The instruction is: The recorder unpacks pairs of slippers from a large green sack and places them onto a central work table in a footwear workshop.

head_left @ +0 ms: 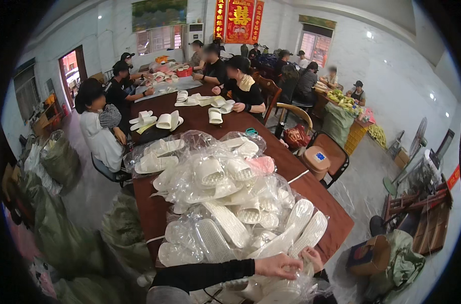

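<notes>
My left hand (278,266) reaches in from the lower left in a black sleeve, its fingers pinched on a clear plastic bag (304,281) at the near edge of the table. Close beside it, my right hand (312,258) has its fingers curled on the same plastic; part of that hand is hidden. Just beyond my hands lies a pair of white slippers (309,234), soles up with a dimpled texture. A large heap of bagged white slippers (215,172) rises in front of me. More bagged slippers lie below my hands, partly covered by my left forearm.
The long brown table (331,207) stretches away, with several people seated along it handling slippers. Teal scissors (251,131) lie beyond the heap. Green sacks (124,228) stand on the floor at left. A brown chair (326,157) and a cardboard box (369,256) are at right.
</notes>
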